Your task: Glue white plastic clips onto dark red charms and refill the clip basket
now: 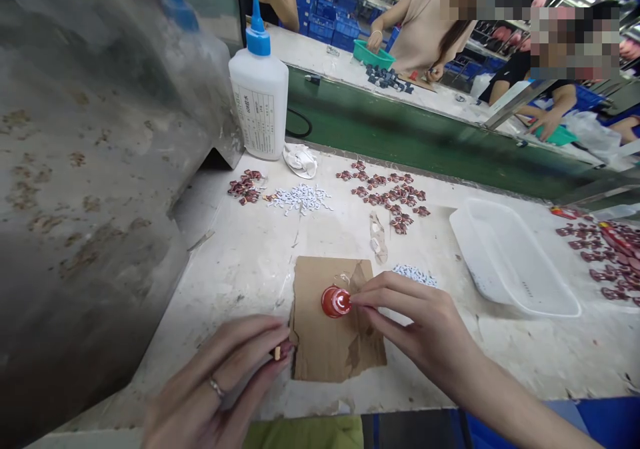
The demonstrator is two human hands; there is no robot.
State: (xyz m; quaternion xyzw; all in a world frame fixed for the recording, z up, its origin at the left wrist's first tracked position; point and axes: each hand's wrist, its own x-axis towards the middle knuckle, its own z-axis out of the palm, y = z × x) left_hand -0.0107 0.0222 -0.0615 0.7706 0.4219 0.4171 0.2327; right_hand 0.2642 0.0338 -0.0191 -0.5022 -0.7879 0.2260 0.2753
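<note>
My left hand [225, 375], with a ring on one finger, pinches a small dark red and tan piece [281, 351] beside the left edge of a brown cardboard sheet [320, 352]. A round red cup-like part [335, 301] stands on the cardboard, its top shiny. My right hand [420, 315] has its fingertips closed at the right rim of this red part; anything small between them is too hidden to make out. Small pale blue pieces [416, 275] lie just beyond my right hand, and a larger pile of them [303, 198] is farther back.
A glue bottle [260, 102] with a blue nozzle stands at the back left, near a crumpled white cloth [301, 160]. Dark red pieces [395, 195] are scattered behind the cardboard. A white tray [515, 262] sits right. Metal housing [100, 202] borders the left; people work across a green barrier [380, 125].
</note>
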